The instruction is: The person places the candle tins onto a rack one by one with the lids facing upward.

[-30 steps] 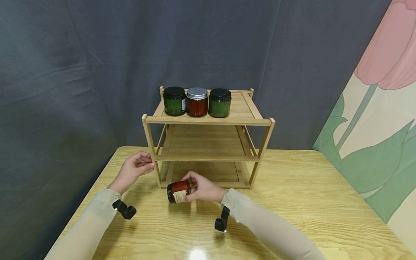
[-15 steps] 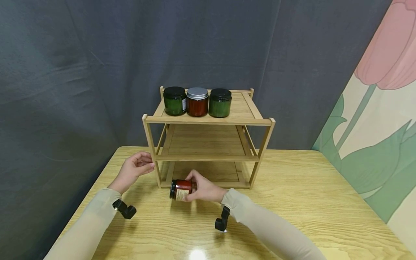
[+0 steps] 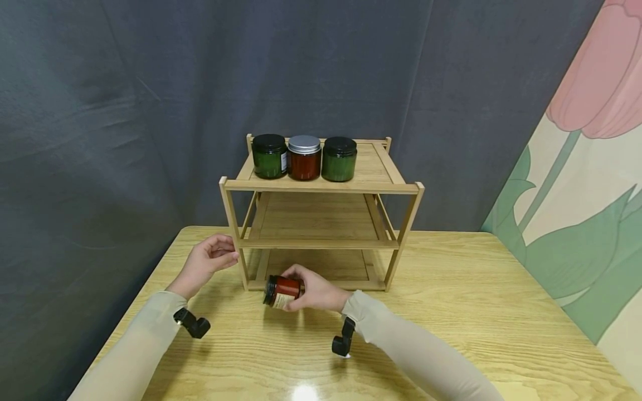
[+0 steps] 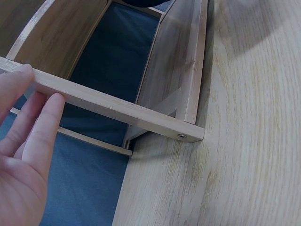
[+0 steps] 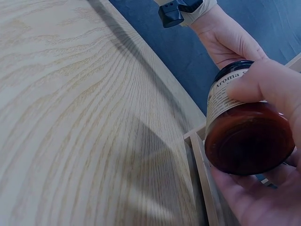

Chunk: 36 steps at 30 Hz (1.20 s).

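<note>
In the head view my right hand point(image 3: 313, 289) holds an amber glass jar point(image 3: 288, 286) with a black lid, tipped on its side above the table before the rack. The right wrist view shows the amber jar's base point(image 5: 249, 141) towards the camera; its cream label reads "Aroma", partly under the thumb point(image 5: 249, 84). My left hand point(image 3: 207, 262) is at the front left post of a wooden three-tier shelf rack point(image 3: 321, 187). In the left wrist view the thumb and fingertips point(image 4: 54, 106) hold the post point(image 4: 113, 106) lightly.
On the rack's top tier stand a green jar with a black lid point(image 3: 270, 159), an amber jar with a silver lid point(image 3: 304, 159) and another green jar point(image 3: 339, 160). A dark curtain point(image 3: 321, 67) hangs behind the wooden table point(image 3: 461, 312).
The amber jar in my right hand has shifted slightly to the right and turned, its tilt changing. My left hand and the rack stay where they were.
</note>
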Tool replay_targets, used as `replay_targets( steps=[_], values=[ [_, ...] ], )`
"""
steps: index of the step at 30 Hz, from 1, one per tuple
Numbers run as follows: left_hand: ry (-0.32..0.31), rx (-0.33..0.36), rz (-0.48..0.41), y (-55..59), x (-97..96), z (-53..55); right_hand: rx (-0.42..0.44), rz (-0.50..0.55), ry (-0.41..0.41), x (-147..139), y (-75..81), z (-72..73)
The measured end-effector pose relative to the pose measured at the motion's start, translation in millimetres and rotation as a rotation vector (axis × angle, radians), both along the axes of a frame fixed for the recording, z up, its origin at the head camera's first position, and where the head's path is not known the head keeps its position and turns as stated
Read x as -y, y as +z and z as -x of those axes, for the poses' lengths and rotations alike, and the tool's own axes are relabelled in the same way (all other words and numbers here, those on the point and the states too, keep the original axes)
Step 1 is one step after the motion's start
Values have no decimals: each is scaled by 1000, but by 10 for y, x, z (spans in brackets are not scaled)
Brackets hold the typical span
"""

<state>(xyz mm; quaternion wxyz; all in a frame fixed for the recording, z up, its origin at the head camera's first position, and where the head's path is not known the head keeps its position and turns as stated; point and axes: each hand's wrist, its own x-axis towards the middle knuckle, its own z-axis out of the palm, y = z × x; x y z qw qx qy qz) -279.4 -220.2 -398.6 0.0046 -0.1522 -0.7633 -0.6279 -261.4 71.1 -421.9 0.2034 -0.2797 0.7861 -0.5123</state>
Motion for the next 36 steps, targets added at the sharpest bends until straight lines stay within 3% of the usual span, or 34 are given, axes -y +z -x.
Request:
replay_targets(
  steps=[13, 23, 36],
  values=[
    [4, -9, -3, -7, 0, 12, -66, 10, -6, -11, -28, 32],
    [-1, -20, -2, -13, 2, 19, -68, 56, -33, -3, -39, 32],
    [-2, -12, 7, 6, -8, 8, -83, 36, -33, -10, -13, 38]
  ],
)
